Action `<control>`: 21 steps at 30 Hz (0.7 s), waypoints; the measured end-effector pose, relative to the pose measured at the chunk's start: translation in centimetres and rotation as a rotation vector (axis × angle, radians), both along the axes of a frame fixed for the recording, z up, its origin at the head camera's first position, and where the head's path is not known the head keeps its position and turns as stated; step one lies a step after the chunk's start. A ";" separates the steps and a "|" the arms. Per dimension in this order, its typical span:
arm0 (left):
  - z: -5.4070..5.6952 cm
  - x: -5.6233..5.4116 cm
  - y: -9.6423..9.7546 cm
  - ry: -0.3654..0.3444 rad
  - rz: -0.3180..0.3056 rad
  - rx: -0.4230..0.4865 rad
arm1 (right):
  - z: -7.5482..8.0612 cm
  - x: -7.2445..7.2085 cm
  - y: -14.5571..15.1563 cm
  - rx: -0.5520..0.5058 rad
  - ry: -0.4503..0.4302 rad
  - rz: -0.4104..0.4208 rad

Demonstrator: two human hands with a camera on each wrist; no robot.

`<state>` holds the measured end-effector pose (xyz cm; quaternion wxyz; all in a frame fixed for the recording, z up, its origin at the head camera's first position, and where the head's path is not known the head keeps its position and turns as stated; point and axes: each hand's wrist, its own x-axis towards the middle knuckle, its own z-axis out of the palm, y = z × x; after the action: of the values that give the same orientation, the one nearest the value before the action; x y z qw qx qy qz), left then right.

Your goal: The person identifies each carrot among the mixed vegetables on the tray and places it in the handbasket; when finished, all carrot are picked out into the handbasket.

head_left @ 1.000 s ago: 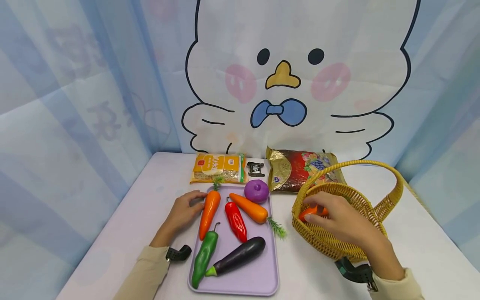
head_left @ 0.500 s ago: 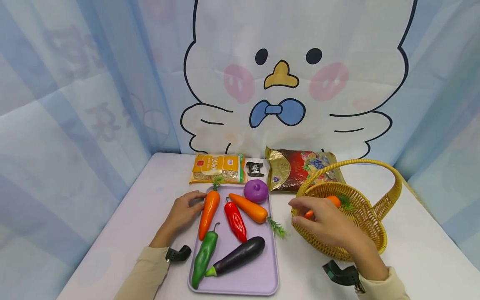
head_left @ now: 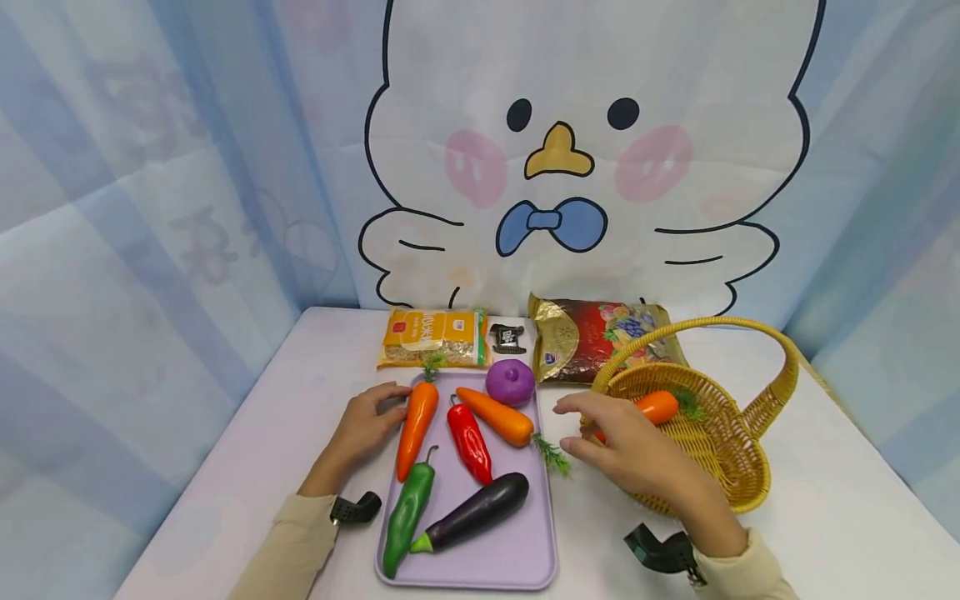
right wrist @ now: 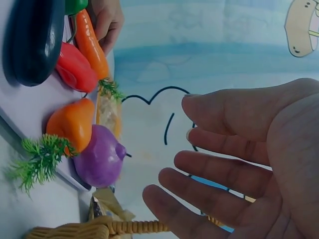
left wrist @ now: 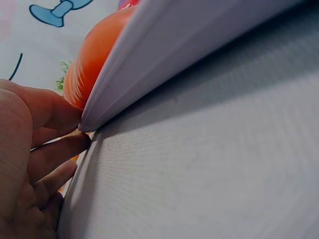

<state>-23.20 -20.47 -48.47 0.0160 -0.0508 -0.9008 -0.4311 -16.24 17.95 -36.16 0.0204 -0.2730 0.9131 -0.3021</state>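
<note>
Right hand [head_left: 637, 446] hovers near oval wicker basket [head_left: 731, 454]

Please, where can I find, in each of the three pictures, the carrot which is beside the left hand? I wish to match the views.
Head: left of centre, the carrot lies along the tray's left edge.
Left wrist: upper left, partly hidden by the tray's rim.
Right wrist: top, left of centre, next to the red pepper.
Shared landmark: the left hand, near it in all three.
</note>
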 end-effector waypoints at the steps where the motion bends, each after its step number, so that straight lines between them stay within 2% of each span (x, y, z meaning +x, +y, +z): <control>1: -0.1 0.0 0.0 0.007 -0.001 -0.001 | -0.1 0.0 -0.1 -0.003 -0.003 0.010; 8: -0.4 -0.1 -0.2 0.005 -0.004 -0.007 | -0.7 -0.4 -1.0 0.013 -0.010 0.045; 14: -0.4 -0.2 -0.1 -0.005 0.003 -0.004 | -1.2 -0.7 -1.7 0.013 -0.031 0.033; 21: -0.4 -0.2 -0.1 -0.012 0.007 -0.004 | -2.1 -1.1 -2.3 0.039 -0.003 0.045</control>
<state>-23.43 -20.58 -48.83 0.0119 -0.0449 -0.9019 -0.4294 -17.29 15.69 -38.25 0.0340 -0.2925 0.9125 -0.2840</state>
